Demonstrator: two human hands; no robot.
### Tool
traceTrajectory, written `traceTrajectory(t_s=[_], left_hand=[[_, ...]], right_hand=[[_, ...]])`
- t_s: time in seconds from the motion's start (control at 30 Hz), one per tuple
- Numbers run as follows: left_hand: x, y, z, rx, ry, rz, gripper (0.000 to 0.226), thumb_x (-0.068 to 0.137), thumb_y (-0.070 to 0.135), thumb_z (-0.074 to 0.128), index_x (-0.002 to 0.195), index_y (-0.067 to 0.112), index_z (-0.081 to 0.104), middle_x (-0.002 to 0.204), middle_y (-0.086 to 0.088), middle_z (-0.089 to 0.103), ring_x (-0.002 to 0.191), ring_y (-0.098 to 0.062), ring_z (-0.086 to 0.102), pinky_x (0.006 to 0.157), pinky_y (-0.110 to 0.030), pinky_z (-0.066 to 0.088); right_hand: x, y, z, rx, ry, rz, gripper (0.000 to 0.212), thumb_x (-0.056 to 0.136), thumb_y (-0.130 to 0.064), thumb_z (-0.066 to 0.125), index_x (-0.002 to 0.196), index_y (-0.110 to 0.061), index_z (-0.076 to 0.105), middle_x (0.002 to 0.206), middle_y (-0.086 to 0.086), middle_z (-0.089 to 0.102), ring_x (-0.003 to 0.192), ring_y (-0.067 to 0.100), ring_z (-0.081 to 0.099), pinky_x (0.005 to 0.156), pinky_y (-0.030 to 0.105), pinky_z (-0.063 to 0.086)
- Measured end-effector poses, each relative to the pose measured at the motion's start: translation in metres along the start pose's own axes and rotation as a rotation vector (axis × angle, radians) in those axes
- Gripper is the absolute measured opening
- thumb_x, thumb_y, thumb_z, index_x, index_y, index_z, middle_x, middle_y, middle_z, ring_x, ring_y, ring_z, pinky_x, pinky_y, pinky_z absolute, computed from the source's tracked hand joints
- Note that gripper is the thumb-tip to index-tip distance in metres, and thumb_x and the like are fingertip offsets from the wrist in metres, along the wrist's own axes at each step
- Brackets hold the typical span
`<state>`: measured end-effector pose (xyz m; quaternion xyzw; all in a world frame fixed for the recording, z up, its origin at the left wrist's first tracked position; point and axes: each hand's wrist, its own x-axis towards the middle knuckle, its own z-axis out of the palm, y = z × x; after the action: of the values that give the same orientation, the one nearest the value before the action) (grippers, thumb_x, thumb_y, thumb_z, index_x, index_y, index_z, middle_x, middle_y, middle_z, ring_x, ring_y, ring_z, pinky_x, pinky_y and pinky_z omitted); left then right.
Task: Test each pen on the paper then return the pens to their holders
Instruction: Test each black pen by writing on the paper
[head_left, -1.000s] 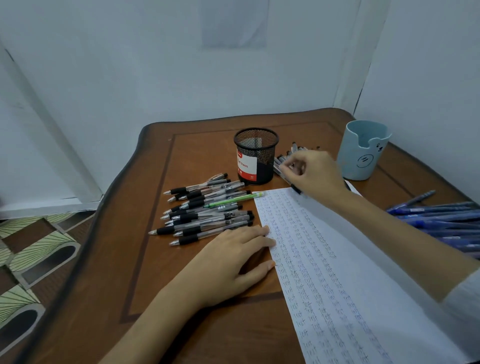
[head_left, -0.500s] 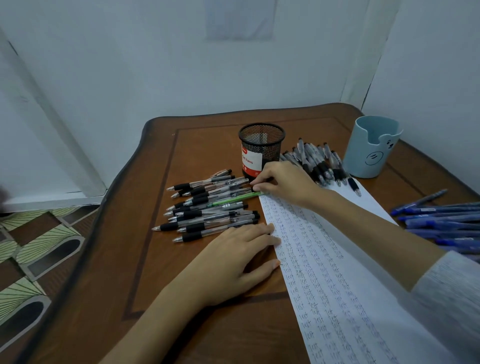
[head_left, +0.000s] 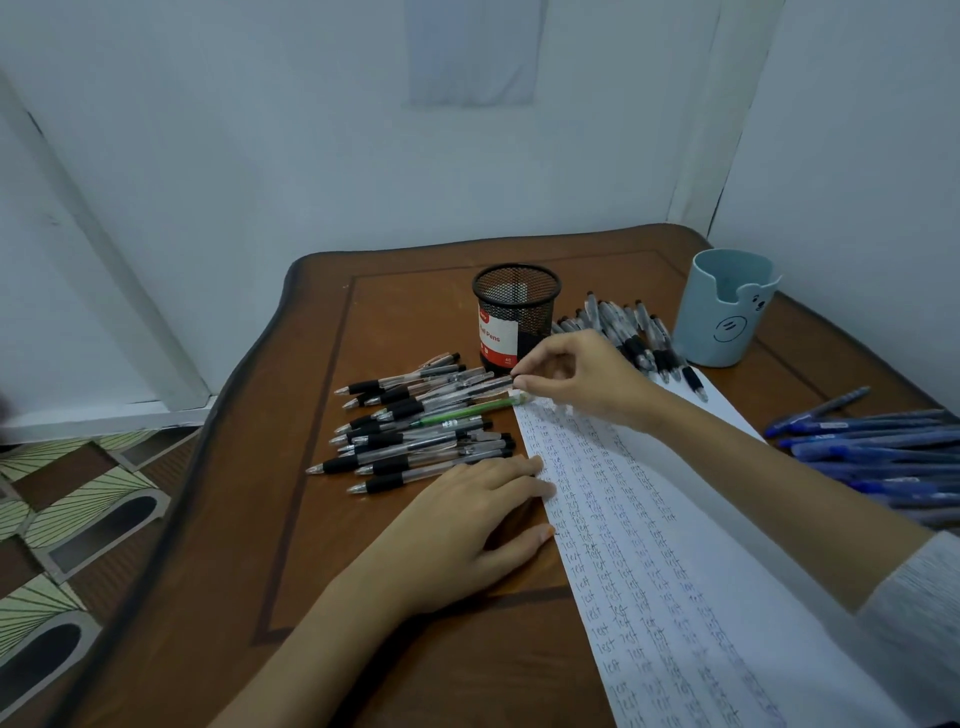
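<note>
1. Your right hand (head_left: 587, 376): the thumb and forefinger are closed to a narrow pinch on the rear end of a clear pen (head_left: 483, 385). The other fingers (head_left: 558, 364) are loosely curled above it. The pen lies nearly flat, with its tip pointing left, away from the fingers.
2. Black-grip pens (head_left: 410, 441): a loose heap on the counter (head_left: 363, 597), directly left of those fingers. The pinched pen lies on its upper side.
3. Green pen (head_left: 462, 410): in the same heap, just below the pinching fingers.
4. Your left hand (head_left: 467, 525): flat, palm down, fingers extended and relaxed, grasping nothing. Its fingertips rest on the left edge of the paper (head_left: 649, 545).
5. The paper: a long sheet covered in handwritten columns, running from under your right fingers towards you.
6. Mesh holder (head_left: 514, 317): black, upright, just behind your right fingers.
7. Second pen pile (head_left: 634, 332): beyond the right knuckles.
8. Blue cup (head_left: 727, 306): upright, well right of the fingers.
9. Blue pens (head_left: 883, 452): lying at the right edge, beyond your right forearm.
</note>
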<state>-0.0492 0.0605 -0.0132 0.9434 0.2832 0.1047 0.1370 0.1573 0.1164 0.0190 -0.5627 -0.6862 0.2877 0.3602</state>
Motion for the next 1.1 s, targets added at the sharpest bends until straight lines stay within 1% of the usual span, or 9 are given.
traceTrajectory(t_s=[0.27, 0.4, 0.47, 0.53, 0.63, 0.8, 0.9, 1.0, 1.1], left_hand=[[0.000, -0.002, 0.002, 0.014, -0.005, 0.010, 0.053, 0.092, 0.058, 0.028, 0.138, 0.035, 0.044, 0.149, 0.017, 0.035, 0.135, 0.003, 0.029, 0.104, -0.011, 0.018], [-0.001, -0.003, 0.002, 0.012, -0.001, 0.012, 0.055, 0.091, 0.061, 0.025, 0.137, 0.037, 0.043, 0.149, 0.018, 0.035, 0.135, 0.004, 0.029, 0.108, -0.014, 0.021], [-0.001, -0.002, 0.002, 0.008, 0.003, 0.015, 0.056, 0.090, 0.060, 0.026, 0.136, 0.036, 0.045, 0.148, 0.017, 0.036, 0.135, 0.004, 0.030, 0.108, -0.016, 0.023], [-0.001, -0.002, 0.003, 0.012, 0.009, 0.018, 0.055, 0.090, 0.060, 0.026, 0.136, 0.036, 0.045, 0.148, 0.017, 0.037, 0.134, 0.003, 0.031, 0.109, -0.016, 0.022], [-0.001, -0.003, 0.003, 0.019, 0.016, 0.018, 0.054, 0.090, 0.061, 0.026, 0.135, 0.037, 0.045, 0.148, 0.019, 0.036, 0.134, 0.004, 0.030, 0.108, -0.014, 0.019], [-0.001, -0.003, 0.005, 0.022, 0.033, 0.024, 0.056, 0.090, 0.061, 0.025, 0.135, 0.036, 0.046, 0.148, 0.017, 0.037, 0.134, 0.003, 0.031, 0.107, -0.013, 0.018], [-0.003, -0.001, 0.007, 0.032, 0.070, 0.038, 0.053, 0.092, 0.057, 0.028, 0.133, 0.032, 0.050, 0.146, 0.013, 0.041, 0.132, -0.001, 0.037, 0.106, -0.013, 0.022], [-0.004, 0.003, 0.008, 0.038, 0.137, 0.099, 0.042, 0.095, 0.048, 0.037, 0.127, 0.029, 0.056, 0.142, 0.010, 0.048, 0.129, -0.002, 0.043, 0.106, -0.016, 0.030], [-0.005, 0.012, 0.010, -0.083, 0.141, 0.146, 0.040, 0.095, 0.050, 0.044, 0.127, 0.030, 0.058, 0.140, 0.015, 0.048, 0.129, 0.005, 0.040, 0.108, -0.024, 0.036]], right_hand=[[-0.031, -0.005, -0.033, 0.424, 0.288, 0.070, 0.016, 0.091, -0.015, 0.062, 0.103, -0.005, 0.067, 0.091, 0.013, 0.070, 0.071, 0.012, 0.065, 0.059, 0.018, 0.054], [-0.046, -0.011, -0.058, 0.732, 0.441, 0.098, 0.019, 0.098, -0.024, 0.051, 0.092, -0.007, 0.059, 0.083, 0.005, 0.071, 0.075, 0.014, 0.067, 0.071, 0.023, 0.055], [-0.054, -0.011, -0.068, 1.002, 0.496, 0.153, 0.018, 0.098, -0.027, 0.050, 0.092, -0.011, 0.053, 0.071, 0.001, 0.065, 0.062, 0.013, 0.064, 0.065, 0.024, 0.055], [-0.062, -0.007, -0.075, 1.162, 0.488, 0.236, 0.016, 0.099, -0.028, 0.049, 0.089, -0.016, 0.048, 0.056, -0.004, 0.052, 0.042, 0.007, 0.046, 0.044, 0.015, 0.041], [-0.073, 0.003, -0.079, 1.232, 0.422, 0.340, 0.010, 0.090, -0.018, 0.044, 0.081, -0.018, 0.048, 0.045, -0.007, 0.036, 0.029, 0.003, 0.023, 0.027, 0.015, 0.016], [-0.092, 0.013, -0.076, 1.330, 0.404, 0.351, 0.023, 0.059, -0.015, 0.057, 0.082, -0.016, 0.055, 0.047, -0.006, 0.037, 0.027, 0.003, 0.022, 0.026, 0.014, 0.016], [-0.100, 0.016, -0.077, 1.254, 0.430, 0.348, 0.012, 0.084, -0.014, 0.054, 0.089, -0.009, 0.063, 0.065, 0.002, 0.059, 0.030, 0.003, 0.032, 0.026, 0.014, 0.021], [-0.107, 0.022, -0.075, 1.216, 0.417, 0.410, 0.024, 0.095, -0.005, 0.040, 0.106, 0.003, 0.060, 0.090, 0.017, 0.071, 0.049, 0.006, 0.057, 0.036, 0.011, 0.041], [-0.117, 0.026, -0.071, 1.219, 0.338, 0.500, 0.045, 0.102, -0.028, 0.032, 0.107, 0.006, 0.060, 0.079, 0.019, 0.070, 0.055, 0.023, 0.065, 0.048, 0.022, 0.052]])
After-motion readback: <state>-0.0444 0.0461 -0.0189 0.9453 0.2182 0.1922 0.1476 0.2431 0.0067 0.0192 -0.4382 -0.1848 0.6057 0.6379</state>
